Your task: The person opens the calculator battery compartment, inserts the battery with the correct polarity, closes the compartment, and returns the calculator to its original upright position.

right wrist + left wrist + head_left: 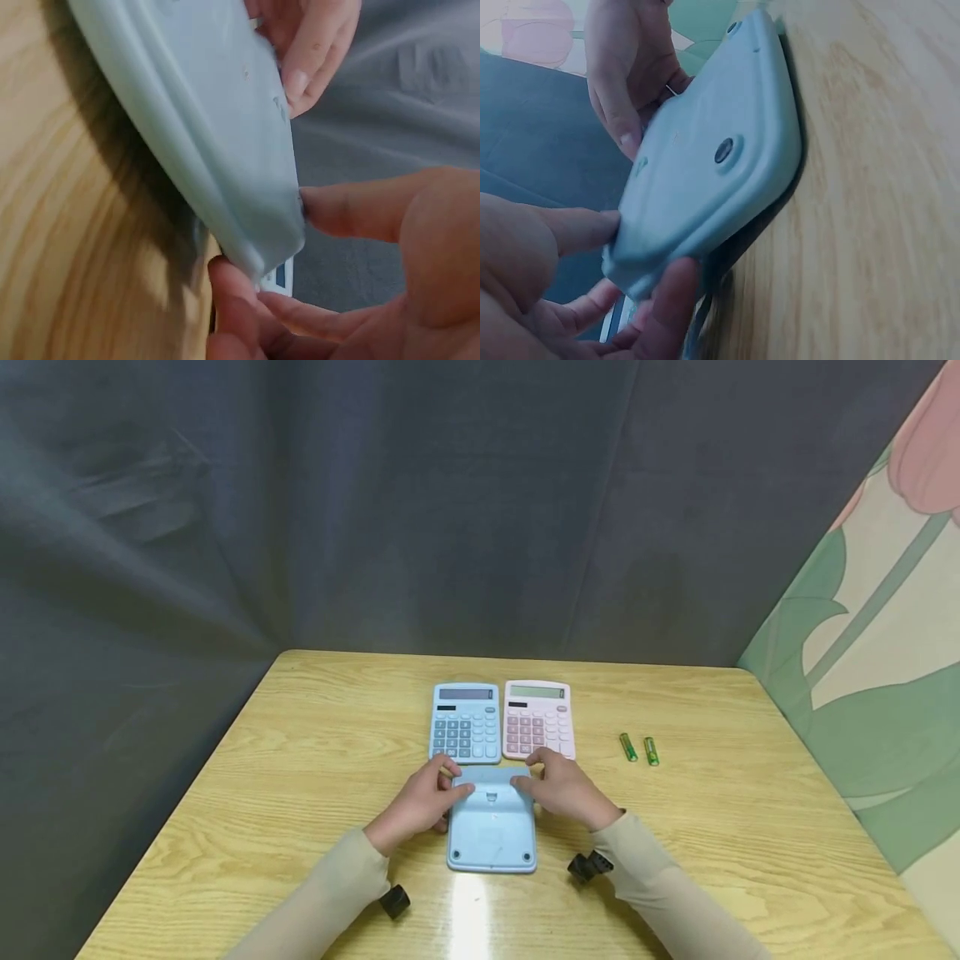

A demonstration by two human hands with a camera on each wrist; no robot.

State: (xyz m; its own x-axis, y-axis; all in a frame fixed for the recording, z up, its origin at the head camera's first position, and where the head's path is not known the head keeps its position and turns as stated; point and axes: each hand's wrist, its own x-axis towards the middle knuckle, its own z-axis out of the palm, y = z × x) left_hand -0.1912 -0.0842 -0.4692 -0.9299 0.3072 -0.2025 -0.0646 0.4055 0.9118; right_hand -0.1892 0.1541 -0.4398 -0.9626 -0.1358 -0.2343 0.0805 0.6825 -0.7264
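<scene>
A light blue calculator (491, 839) lies face down on the table, its back showing two round feet near the edge closest to me and a small battery-cover latch in the middle. My left hand (422, 797) grips its far left corner, thumb on the back and fingers at the side and underneath. On the far right corner my right hand (562, 787) does the same, its thumb on the raised part. Both wrist views show the calculator (697, 142) pinched at its thick end, that end slightly off the wood.
Just beyond stand a second blue calculator (465, 722) and a pink calculator (538, 718), face up side by side, each display reading 0. Two green batteries (628, 747) lie to their right. A dark curtain (480, 510) hangs behind the wooden table (300, 827).
</scene>
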